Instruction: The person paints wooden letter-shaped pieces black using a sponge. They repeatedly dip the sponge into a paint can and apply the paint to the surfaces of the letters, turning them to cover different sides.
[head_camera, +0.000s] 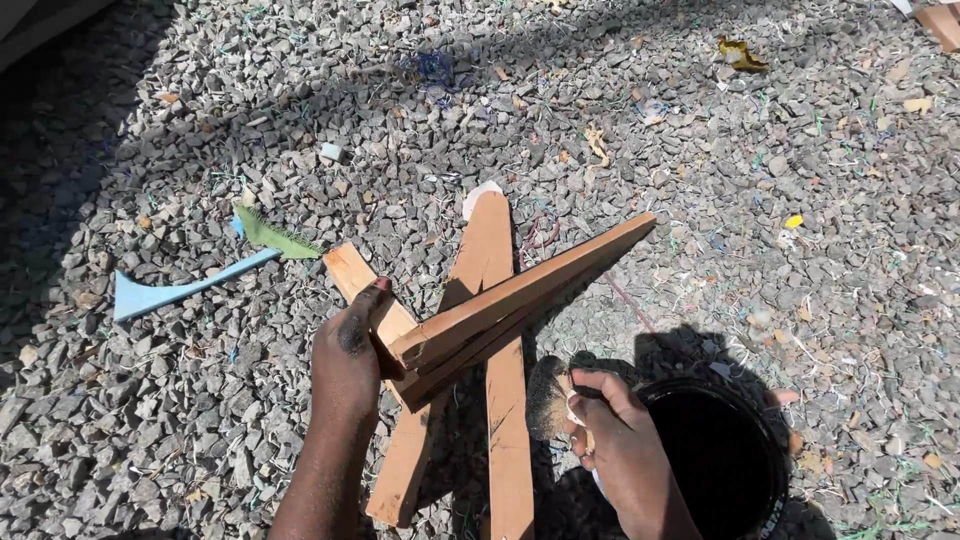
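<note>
Left hand (348, 358) clamps the wooden slat (520, 295) at its near end, angling it up off the other slats (500, 400) so its face is exposed; right hand (622, 440) grips a brush (548, 397) just beside it, over the black bucket (715, 455).

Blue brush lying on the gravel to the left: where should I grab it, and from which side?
Grip the blue brush on its long flat handle, mid-length, coming from above. The handle lies flat on the gravel, clear of the wooden slats; the green bristles are at its far end.

Tan wooden slats (500, 310), black bucket (715, 455), pale-blue brush (190, 285) with green bristles.
</note>
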